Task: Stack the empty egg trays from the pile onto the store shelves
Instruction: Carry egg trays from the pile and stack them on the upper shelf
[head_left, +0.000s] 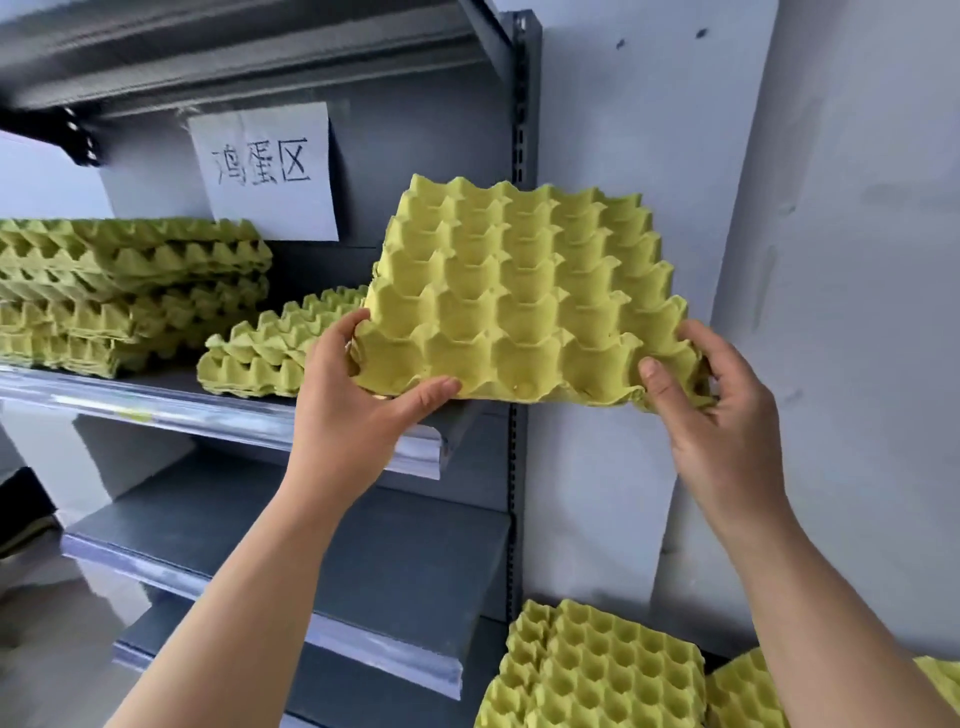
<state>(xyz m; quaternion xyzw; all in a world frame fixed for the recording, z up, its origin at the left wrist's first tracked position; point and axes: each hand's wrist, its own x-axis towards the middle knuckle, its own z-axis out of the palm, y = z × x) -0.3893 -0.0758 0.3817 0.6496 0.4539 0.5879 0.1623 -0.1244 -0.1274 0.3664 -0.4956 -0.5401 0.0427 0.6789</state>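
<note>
A yellow-green egg tray (524, 296) is held in the air, tilted toward me, in front of the right end of the grey shelf (171, 402). My left hand (358, 400) grips its near left corner and my right hand (722, 410) grips its near right corner. Behind the left hand a low stack of trays (270, 353) lies on the shelf. A taller stack (124, 291) fills the shelf's left part. The pile of trays (597, 670) sits low at the right, beside the wall.
A white paper sign (267, 171) with handwriting hangs on the back panel above the shelf. Two lower grey shelves (322, 551) jut out below. A perforated upright post (522, 104) marks the unit's right edge, with a pale wall (779, 208) beyond it.
</note>
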